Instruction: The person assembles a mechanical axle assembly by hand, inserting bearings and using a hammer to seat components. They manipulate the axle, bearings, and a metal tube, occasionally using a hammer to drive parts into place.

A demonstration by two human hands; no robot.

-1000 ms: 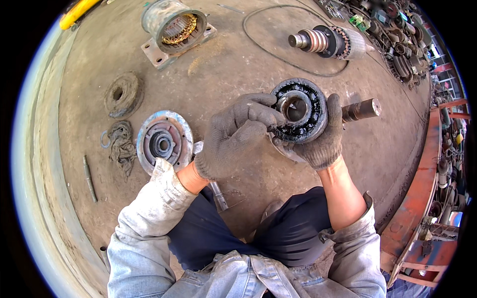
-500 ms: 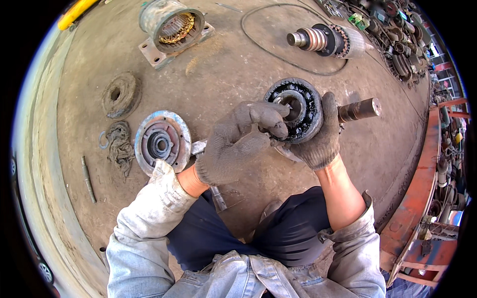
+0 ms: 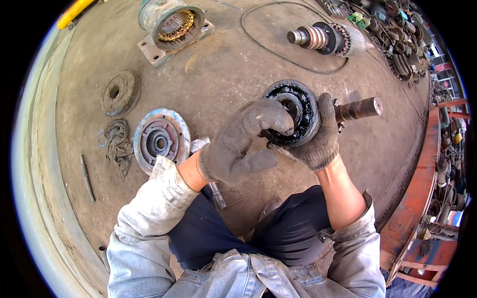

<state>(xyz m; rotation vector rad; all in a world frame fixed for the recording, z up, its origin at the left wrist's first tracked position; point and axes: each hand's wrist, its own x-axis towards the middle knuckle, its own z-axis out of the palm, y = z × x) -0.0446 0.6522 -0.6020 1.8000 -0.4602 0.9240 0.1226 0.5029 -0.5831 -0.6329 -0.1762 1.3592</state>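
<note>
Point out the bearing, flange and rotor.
Bearing (image 3: pixel 308 113): head view, on its black greasy ring.
Flange (image 3: pixel 160 134): head view, on its central hub.
Rotor (image 3: pixel 332 40): head view, on its dark middle section.

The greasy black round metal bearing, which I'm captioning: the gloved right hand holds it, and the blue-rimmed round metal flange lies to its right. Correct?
No: the head view shows the blue-rimmed round metal flange left of the greasy black round metal bearing, which the gloved right hand does hold.

Greasy black bearing in gloved right hand, gloved left hand at its face
</note>
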